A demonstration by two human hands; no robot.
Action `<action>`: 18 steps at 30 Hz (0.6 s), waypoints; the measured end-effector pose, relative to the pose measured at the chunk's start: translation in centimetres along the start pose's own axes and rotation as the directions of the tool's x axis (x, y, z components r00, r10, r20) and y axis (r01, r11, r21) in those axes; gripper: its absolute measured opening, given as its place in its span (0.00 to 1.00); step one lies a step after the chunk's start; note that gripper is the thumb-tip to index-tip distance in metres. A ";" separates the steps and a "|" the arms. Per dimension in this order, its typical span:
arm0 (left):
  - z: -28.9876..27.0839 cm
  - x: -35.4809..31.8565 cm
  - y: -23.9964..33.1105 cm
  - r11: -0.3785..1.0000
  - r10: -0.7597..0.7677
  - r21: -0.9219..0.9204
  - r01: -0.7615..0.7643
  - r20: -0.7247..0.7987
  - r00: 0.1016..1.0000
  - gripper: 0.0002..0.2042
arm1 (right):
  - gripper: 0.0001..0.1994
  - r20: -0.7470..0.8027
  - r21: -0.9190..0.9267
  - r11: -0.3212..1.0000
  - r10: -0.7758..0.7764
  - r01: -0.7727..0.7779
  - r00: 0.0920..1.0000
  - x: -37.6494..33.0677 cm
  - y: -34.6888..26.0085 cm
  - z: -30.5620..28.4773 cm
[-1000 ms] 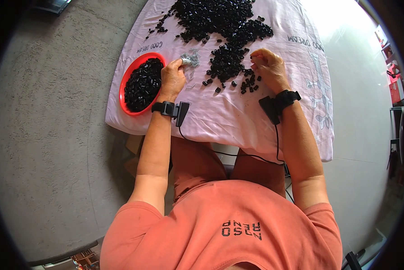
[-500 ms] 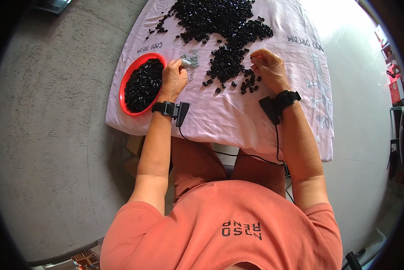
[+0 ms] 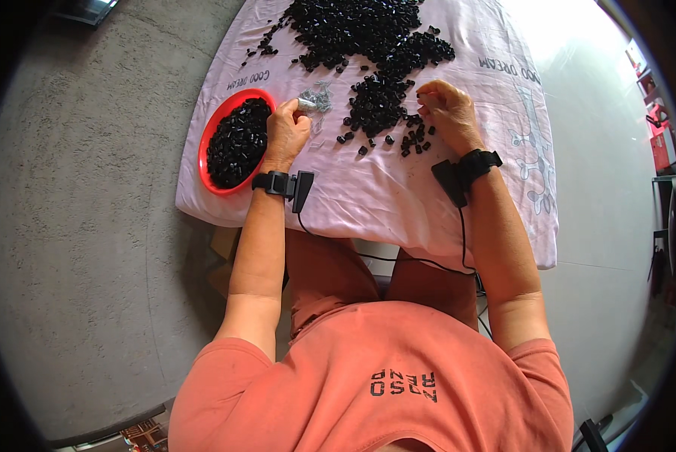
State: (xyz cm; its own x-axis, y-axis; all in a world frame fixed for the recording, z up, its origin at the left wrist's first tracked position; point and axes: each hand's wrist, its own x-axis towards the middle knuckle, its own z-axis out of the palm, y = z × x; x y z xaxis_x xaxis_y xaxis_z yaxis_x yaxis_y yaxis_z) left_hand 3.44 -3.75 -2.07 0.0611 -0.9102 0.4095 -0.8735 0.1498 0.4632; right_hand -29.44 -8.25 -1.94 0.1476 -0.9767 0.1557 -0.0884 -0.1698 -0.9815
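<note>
My left hand (image 3: 287, 131) is closed beside the red bowl, thumb and forefinger together on a small pale, silvery piece (image 3: 306, 104). Past its fingertips lies a small heap of thin silvery bits (image 3: 320, 98) on the cloth. The red oval bowl (image 3: 205, 154), nearly full of small black plastic pieces (image 3: 236, 143), stands just left of that hand. My right hand (image 3: 451, 114) is pinched closed at the right edge of a small pile of black pieces (image 3: 376, 104); whatever its fingertips hold is too small to make out.
A large heap of black pieces (image 3: 360, 30) covers the far part of the table, joined to the smaller pile. Pink printed cloth (image 3: 368, 196) covers the table. A black cable (image 3: 464, 237) runs down from the right wrist strap (image 3: 479, 162); another hangs from the left strap (image 3: 275, 183).
My left hand has shifted very slightly left, its fingers still pinched. The right hand has stayed almost in place beside the small pile.
</note>
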 end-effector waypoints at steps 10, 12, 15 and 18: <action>-0.9 -0.3 2.0 0.969 -0.111 -0.215 0.122 0.063 0.992 0.12 | 0.06 0.002 0.025 1.000 0.011 -0.011 1.000 -0.1 -0.2 -0.1; -1.0 -0.4 2.1 0.956 -0.128 -0.258 0.140 0.062 0.990 0.12 | 0.06 0.002 0.016 1.000 0.015 -0.015 1.000 -0.1 -0.3 -0.1; -1.1 -0.5 2.6 0.959 -0.115 -0.255 0.123 0.049 0.992 0.11 | 0.06 0.002 0.008 1.000 0.013 -0.013 1.000 -0.1 -0.3 -0.2; -1.1 -0.5 2.4 0.958 -0.113 -0.260 0.123 0.054 0.992 0.10 | 0.06 0.001 -0.005 1.000 0.005 -0.005 1.000 -0.1 -0.2 -0.1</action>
State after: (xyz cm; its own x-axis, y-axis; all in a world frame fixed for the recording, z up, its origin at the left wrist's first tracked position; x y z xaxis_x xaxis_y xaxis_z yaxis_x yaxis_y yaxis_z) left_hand 1.79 -2.54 -0.29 0.1331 -0.9410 0.3111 -0.7033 0.1315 0.6986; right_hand -29.57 -8.09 -1.71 0.1481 -0.9774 0.1506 -0.0942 -0.1656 -0.9817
